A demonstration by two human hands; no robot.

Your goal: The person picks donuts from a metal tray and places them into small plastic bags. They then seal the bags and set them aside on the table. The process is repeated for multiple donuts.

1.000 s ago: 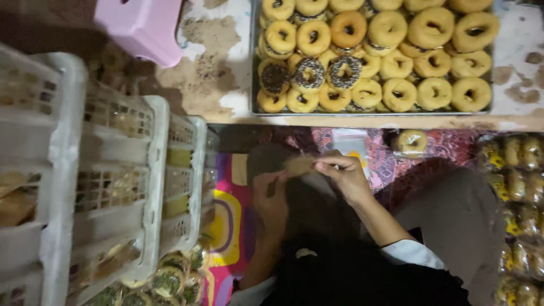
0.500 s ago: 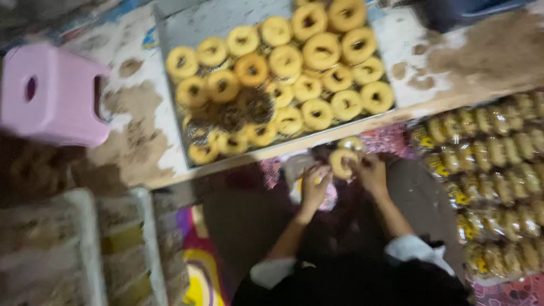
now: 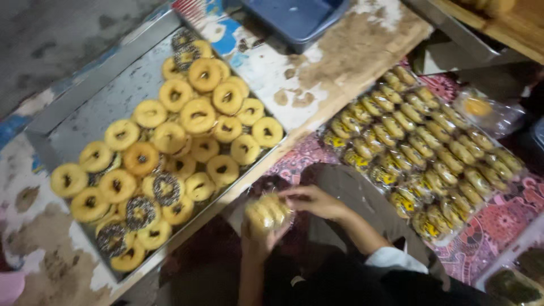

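Note:
My left hand (image 3: 256, 241) cups a pale doughnut in a clear plastic wrapper (image 3: 268, 213) from below, just over my lap. My right hand (image 3: 315, 201) rests its fingers on the wrapper's right side, pinching it. Just beyond the hands, a metal tray (image 3: 96, 93) holds several glazed ring doughnuts (image 3: 196, 116), a few of them with dark sprinkles (image 3: 165, 188). To the right of my right hand, rows of wrapped doughnuts (image 3: 426, 148) lie on a patterned red cloth.
The tray lies on a worn painted board (image 3: 317, 68). A blue plastic tub (image 3: 294, 17) stands at the far edge. One more bagged doughnut (image 3: 479, 107) lies at the far right, below a wooden shelf (image 3: 504, 22). My dark trousers fill the bottom.
The view has swung to the right and closer. Both hands have come down from the tray's edge towards my lap with the doughnut, which now sits in a clear wrapper.

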